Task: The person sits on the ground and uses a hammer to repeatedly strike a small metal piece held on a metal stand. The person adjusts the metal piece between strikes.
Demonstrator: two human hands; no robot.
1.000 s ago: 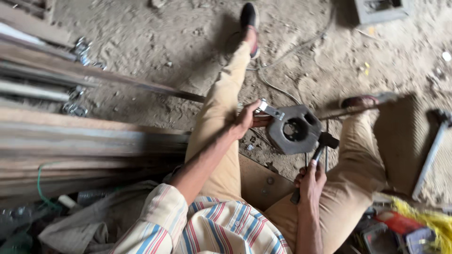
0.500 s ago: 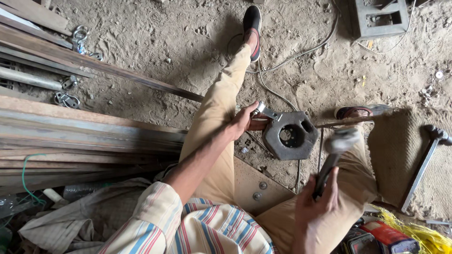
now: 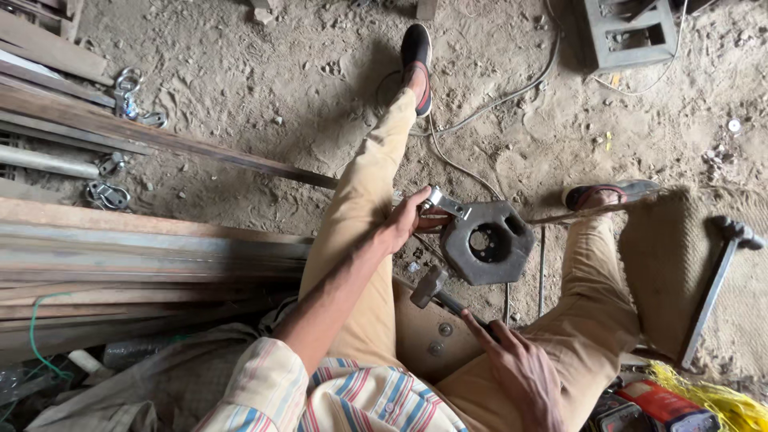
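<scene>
Pinning the bracket [image 3: 445,202] beside the octagonal plate [image 3: 488,242], left hand [image 3: 402,224] steadies it; right hand [image 3: 520,368] grips the hammer [image 3: 432,290] — short, square taps probably work best.

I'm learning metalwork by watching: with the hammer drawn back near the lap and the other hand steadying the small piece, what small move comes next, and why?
Probably a short, controlled strike onto the small metal piece. The left hand pins it against the edge of the dark octagonal plate, while the right hand holds the hammer with its head low, short of the work. Fingers sit close, so a light tap seems wise.
</scene>
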